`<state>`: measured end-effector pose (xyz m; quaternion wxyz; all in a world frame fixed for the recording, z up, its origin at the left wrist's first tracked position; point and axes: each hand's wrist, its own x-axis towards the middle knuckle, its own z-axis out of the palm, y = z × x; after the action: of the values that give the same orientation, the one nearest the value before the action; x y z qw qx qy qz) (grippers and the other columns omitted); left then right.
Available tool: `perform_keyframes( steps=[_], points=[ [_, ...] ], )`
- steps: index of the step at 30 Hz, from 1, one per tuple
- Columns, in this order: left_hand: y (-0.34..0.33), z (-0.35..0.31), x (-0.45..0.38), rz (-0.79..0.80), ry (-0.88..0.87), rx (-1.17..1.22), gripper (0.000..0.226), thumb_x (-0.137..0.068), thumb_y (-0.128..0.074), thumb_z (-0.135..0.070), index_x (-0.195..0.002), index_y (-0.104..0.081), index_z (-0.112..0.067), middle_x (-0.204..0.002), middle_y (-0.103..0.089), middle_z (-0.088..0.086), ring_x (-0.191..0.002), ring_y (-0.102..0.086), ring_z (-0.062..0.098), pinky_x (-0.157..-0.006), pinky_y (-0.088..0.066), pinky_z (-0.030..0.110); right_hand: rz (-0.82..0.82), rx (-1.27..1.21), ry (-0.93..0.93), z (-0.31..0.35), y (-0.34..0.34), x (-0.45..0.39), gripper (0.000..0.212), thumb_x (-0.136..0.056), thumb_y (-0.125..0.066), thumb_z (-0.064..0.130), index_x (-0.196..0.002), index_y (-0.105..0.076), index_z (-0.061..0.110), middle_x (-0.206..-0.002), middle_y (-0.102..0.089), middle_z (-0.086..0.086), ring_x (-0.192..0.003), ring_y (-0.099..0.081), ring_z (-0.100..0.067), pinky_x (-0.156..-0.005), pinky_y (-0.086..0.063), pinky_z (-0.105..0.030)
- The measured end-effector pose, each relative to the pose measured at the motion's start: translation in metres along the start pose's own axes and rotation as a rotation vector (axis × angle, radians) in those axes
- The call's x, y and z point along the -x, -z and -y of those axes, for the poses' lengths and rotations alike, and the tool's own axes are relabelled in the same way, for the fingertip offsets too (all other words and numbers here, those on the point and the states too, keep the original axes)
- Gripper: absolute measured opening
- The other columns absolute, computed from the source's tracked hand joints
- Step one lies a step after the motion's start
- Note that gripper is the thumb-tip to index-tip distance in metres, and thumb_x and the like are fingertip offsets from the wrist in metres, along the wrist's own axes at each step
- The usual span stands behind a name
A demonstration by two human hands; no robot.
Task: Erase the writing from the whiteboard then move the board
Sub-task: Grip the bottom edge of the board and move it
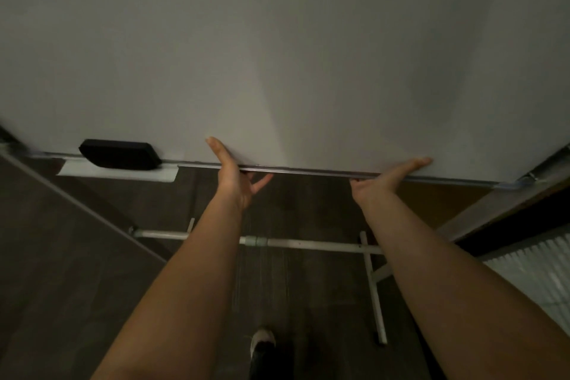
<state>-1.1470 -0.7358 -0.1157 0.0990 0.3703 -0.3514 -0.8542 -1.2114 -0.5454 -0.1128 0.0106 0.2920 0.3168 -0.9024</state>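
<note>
The whiteboard fills the upper view, and its face shows no writing. My left hand holds its bottom edge near the middle, thumb up on the front face and fingers reaching under and behind the rail. Farther right, my right hand grips the same edge, thumb lying along the front and fingers hidden behind the board. A black eraser sits on the white tray at the lower left of the board.
The board's white stand has a crossbar and a foot bar on the dark floor beneath my arms. My shoe is below. A grey panel stands at the left, a ribbed white surface at the right.
</note>
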Motion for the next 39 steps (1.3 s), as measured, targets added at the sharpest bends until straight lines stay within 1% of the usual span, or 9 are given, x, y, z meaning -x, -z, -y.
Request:
perform_keyframes(
  steps=[4, 9, 12, 17, 21, 26, 29, 33, 39],
  points=[
    [-0.01, -0.017, -0.034, 0.037, 0.014, -0.023, 0.082, -0.083, -0.029, -0.081, -0.144, -0.037, -0.027, -0.143, -0.05, 0.006, -0.126, -0.052, 0.03, -0.078, -0.055, 0.049, -0.025, -0.011, 0.012, -0.011, -0.024, -0.022, 0.093, -0.078, -0.033, 0.086, -0.152, -0.018, 0.031, -0.153, -0.032, -0.009, -0.136, -0.036, -0.035, -0.111, -0.027, -0.058],
    [-0.027, -0.041, -0.077, 0.102, 0.014, -0.051, 0.079, -0.086, -0.026, -0.078, -0.146, -0.033, -0.027, -0.146, -0.046, 0.007, -0.13, -0.048, 0.031, -0.094, -0.049, 0.054, -0.036, -0.014, 0.015, -0.022, -0.059, -0.052, 0.094, -0.078, -0.03, 0.086, -0.153, -0.016, 0.03, -0.155, -0.028, -0.009, -0.138, -0.031, -0.036, -0.113, -0.024, -0.058],
    [-0.037, -0.055, -0.102, 0.108, 0.017, -0.067, 0.078, -0.086, -0.024, -0.078, -0.145, -0.035, -0.028, -0.144, -0.048, 0.006, -0.128, -0.051, 0.03, -0.092, -0.05, 0.052, -0.054, -0.001, 0.023, -0.03, -0.081, -0.071, 0.092, -0.08, -0.029, 0.084, -0.153, -0.017, 0.029, -0.154, -0.03, -0.01, -0.136, -0.035, -0.037, -0.112, -0.027, -0.057],
    [-0.058, -0.072, -0.14, 0.109, 0.009, -0.067, 0.08, -0.087, -0.025, -0.078, -0.147, -0.033, -0.027, -0.145, -0.047, 0.008, -0.129, -0.049, 0.031, -0.081, -0.053, 0.047, -0.05, 0.016, 0.025, -0.037, -0.116, -0.104, 0.091, -0.08, -0.03, 0.084, -0.151, -0.023, 0.028, -0.149, -0.038, -0.012, -0.131, -0.042, -0.037, -0.109, -0.034, -0.056],
    [-0.077, -0.083, -0.176, 0.093, -0.011, -0.029, 0.08, -0.085, -0.027, -0.08, -0.144, -0.036, -0.027, -0.143, -0.049, 0.008, -0.126, -0.052, 0.031, -0.087, -0.053, 0.051, -0.007, 0.015, 0.008, -0.039, -0.144, -0.139, 0.089, -0.081, -0.03, 0.083, -0.151, -0.023, 0.029, -0.149, -0.038, -0.009, -0.132, -0.041, -0.036, -0.11, -0.032, -0.056],
    [-0.108, -0.098, -0.215, 0.017, -0.039, 0.039, 0.08, -0.083, -0.03, -0.08, -0.142, -0.039, -0.026, -0.143, -0.05, 0.007, -0.125, -0.052, 0.032, -0.087, -0.051, 0.052, -0.004, 0.016, -0.051, -0.041, -0.186, -0.185, 0.093, -0.077, -0.031, 0.087, -0.152, -0.019, 0.032, -0.154, -0.031, -0.007, -0.136, -0.036, -0.035, -0.111, -0.028, -0.059],
    [-0.123, -0.107, -0.237, -0.001, -0.056, 0.054, 0.079, -0.085, -0.029, -0.079, -0.143, -0.037, -0.027, -0.144, -0.048, 0.009, -0.128, -0.049, 0.034, -0.086, -0.051, 0.052, 0.013, 0.029, -0.069, -0.04, -0.21, -0.207, 0.091, -0.078, -0.031, 0.085, -0.152, -0.02, 0.031, -0.152, -0.033, -0.009, -0.134, -0.038, -0.036, -0.11, -0.03, -0.058],
    [-0.141, -0.115, -0.261, -0.023, -0.093, 0.074, 0.078, -0.086, -0.028, -0.078, -0.145, -0.035, -0.028, -0.147, -0.045, 0.009, -0.131, -0.047, 0.033, -0.088, -0.049, 0.052, 0.03, 0.06, -0.085, -0.04, -0.237, -0.232, 0.088, -0.082, -0.028, 0.083, -0.152, -0.02, 0.03, -0.152, -0.033, -0.009, -0.134, -0.038, -0.035, -0.111, -0.03, -0.056],
    [-0.164, -0.126, -0.291, -0.065, -0.111, 0.123, 0.077, -0.088, -0.03, -0.075, -0.146, -0.033, -0.026, -0.148, -0.043, 0.009, -0.133, -0.043, 0.033, -0.097, -0.046, 0.057, 0.058, 0.083, -0.102, -0.038, -0.271, -0.264, 0.085, -0.084, -0.028, 0.08, -0.151, -0.019, 0.029, -0.152, -0.033, -0.01, -0.133, -0.039, -0.035, -0.11, -0.033, -0.054]
  ],
)
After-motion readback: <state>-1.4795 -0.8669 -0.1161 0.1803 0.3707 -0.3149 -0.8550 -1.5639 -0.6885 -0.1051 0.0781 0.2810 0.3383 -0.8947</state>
